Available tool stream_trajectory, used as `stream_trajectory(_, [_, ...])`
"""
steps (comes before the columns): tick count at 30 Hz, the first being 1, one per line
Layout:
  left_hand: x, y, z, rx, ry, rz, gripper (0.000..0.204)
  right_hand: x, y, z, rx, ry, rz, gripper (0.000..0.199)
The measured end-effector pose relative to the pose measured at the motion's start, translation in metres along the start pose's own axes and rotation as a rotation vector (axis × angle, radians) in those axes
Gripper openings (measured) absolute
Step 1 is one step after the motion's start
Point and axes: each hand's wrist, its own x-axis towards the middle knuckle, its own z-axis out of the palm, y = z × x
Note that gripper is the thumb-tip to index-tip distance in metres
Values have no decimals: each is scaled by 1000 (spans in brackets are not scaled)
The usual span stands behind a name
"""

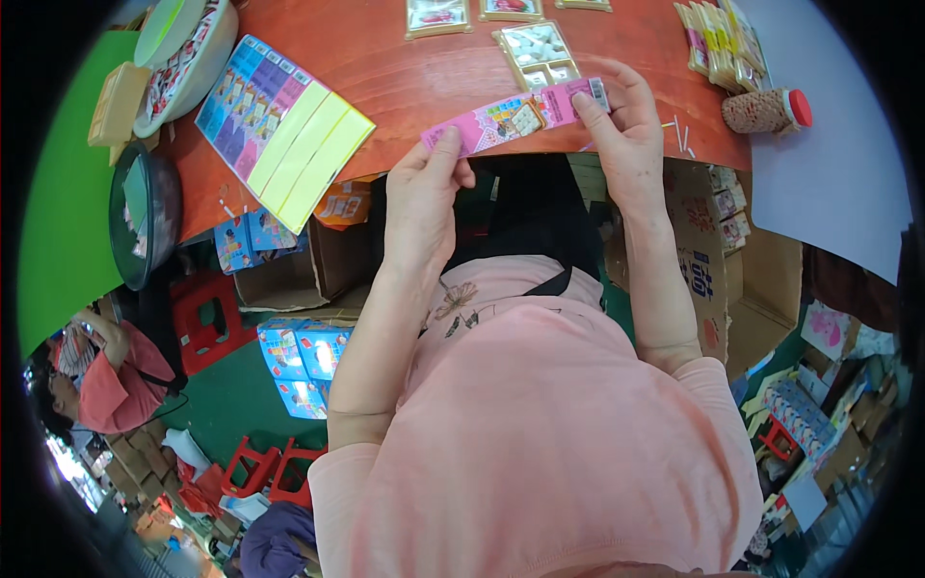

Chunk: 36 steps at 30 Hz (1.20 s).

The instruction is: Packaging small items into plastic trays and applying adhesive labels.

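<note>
I have the pink card (515, 117) stretched between my left hand (429, 188) and right hand (621, 120), each pinching an end; pulling unevenly could crease or tear it.

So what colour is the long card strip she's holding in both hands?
Bright pink card strip, with small colourful pictures printed along it; the head view shows it.

Bare tabletop (414, 82) mid-table, card stack (279, 130) blocking left, tray (537, 53) ahead, jar (766, 111) right
</note>
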Motion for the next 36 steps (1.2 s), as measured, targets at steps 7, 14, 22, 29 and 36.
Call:
stream_trajectory(7, [17,-15,36,233,73,83,45,-1,28,-47,-79,16,17,34])
stream_trajectory(14, [62,-17,61,325,100,154,56,58,52,-55,-386,93,-109,17])
stream_trajectory(22, [70,-19,67,359,152,141,52,66,63,-59,-416,30,-35,13])
stream_trajectory(29, [80,-28,56,876,178,376,39,63,66,-55,-666,-50,-210,18])
stream_trajectory(36, [55,-34,52,1290,118,682,31,32,54,-42,-977,-73,-279,19])
